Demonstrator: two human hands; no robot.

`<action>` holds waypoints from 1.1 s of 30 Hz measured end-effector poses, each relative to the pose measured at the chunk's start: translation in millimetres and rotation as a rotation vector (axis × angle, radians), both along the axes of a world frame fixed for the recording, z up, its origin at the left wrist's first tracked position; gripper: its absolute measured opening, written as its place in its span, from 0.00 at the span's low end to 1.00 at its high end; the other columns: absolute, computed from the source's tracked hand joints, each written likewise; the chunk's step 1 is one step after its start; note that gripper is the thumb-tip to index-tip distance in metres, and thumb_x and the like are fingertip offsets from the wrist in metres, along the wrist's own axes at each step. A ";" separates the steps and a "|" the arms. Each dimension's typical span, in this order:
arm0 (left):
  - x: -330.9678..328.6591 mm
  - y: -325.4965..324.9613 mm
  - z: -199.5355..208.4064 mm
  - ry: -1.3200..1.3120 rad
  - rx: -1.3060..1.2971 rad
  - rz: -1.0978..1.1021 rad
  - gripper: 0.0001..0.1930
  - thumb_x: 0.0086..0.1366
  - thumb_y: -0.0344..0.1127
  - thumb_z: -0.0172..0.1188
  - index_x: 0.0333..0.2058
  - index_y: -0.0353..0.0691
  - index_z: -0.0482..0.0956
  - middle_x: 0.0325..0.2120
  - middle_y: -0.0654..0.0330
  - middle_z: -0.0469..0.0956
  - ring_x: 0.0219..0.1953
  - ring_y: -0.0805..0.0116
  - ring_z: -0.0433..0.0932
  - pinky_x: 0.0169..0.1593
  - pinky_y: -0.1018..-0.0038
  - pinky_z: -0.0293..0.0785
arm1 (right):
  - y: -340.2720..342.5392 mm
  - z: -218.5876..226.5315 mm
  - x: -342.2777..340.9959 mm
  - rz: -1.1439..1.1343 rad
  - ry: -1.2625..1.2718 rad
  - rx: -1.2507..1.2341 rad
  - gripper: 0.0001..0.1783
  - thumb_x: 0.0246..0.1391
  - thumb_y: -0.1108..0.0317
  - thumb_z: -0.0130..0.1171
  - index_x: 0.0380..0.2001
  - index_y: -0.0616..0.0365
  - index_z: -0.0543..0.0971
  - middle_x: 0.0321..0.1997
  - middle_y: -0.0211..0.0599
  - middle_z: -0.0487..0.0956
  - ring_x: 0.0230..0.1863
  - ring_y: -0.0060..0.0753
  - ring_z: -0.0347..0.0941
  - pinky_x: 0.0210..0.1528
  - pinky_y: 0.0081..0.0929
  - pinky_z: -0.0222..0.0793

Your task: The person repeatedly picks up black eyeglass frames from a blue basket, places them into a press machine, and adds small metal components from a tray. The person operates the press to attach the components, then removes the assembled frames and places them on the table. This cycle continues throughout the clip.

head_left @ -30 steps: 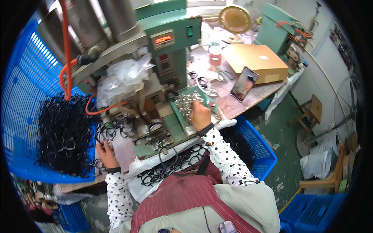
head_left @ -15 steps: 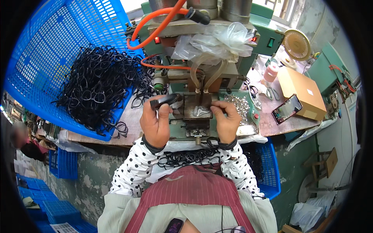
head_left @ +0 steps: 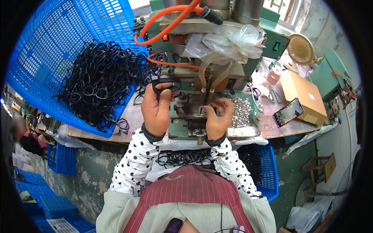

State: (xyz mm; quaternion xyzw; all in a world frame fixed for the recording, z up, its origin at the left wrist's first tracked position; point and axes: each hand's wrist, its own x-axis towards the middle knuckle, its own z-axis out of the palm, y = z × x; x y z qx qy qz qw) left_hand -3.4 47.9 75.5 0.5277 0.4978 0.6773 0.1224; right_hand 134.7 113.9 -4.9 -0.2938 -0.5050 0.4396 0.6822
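My left hand [head_left: 156,112] is closed round a black eyeglass frame [head_left: 166,83] and holds it up to the left of the press [head_left: 223,72]. One of the frame's rims faces upward. My right hand [head_left: 218,118] reaches over the metal plate [head_left: 194,101] of the press, thumb and forefinger pinched together. Its fingertips are at a few small shiny metal pieces [head_left: 201,111] lying there. Whatever is between those fingertips is too small to make out. A tray [head_left: 241,132] full of small shiny metal parts [head_left: 241,110] stands just right of this hand.
A large blue basket [head_left: 35,83] heaped with black eyeglass frames [head_left: 97,83] leans at the left. On the right of the table are scissors [head_left: 274,96], a phone [head_left: 288,112] and a cardboard box [head_left: 305,95]. Another blue basket [head_left: 268,171] sits below the table edge.
My right hand has moved left across the plate, its fingertips now at the shiny pieces. In my left hand the eyeglass frame has been raised and turned, showing its rim more openly.
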 end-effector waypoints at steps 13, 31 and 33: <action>34.6 -1.1 -60.2 0.838 0.300 -0.431 0.21 0.54 0.21 0.58 0.50 0.34 0.75 0.49 0.49 0.76 0.50 0.55 0.77 0.55 0.56 0.72 | 78.9 -35.6 110.2 -0.681 -0.927 0.057 0.11 0.47 0.64 0.66 0.36 0.50 0.79 0.35 0.31 0.82 0.37 0.40 0.75 0.42 0.39 0.66; -0.4 1.6 -55.0 1.112 0.376 -0.426 0.23 0.65 0.52 0.55 0.53 0.46 0.76 0.53 0.54 0.75 0.54 0.57 0.74 0.64 0.50 0.53 | 74.1 -86.1 132.6 -0.565 -1.202 0.231 0.08 0.36 0.65 0.68 0.22 0.53 0.80 0.46 0.35 0.77 0.53 0.48 0.67 0.51 0.50 0.61; -71.6 13.7 -91.2 1.137 0.266 -0.086 0.19 0.63 0.44 0.56 0.50 0.44 0.77 0.51 0.53 0.75 0.52 0.54 0.73 0.60 0.52 0.57 | 77.0 -88.7 125.4 -0.635 -1.053 0.347 0.07 0.35 0.69 0.65 0.22 0.54 0.79 0.40 0.37 0.77 0.49 0.48 0.70 0.48 0.48 0.64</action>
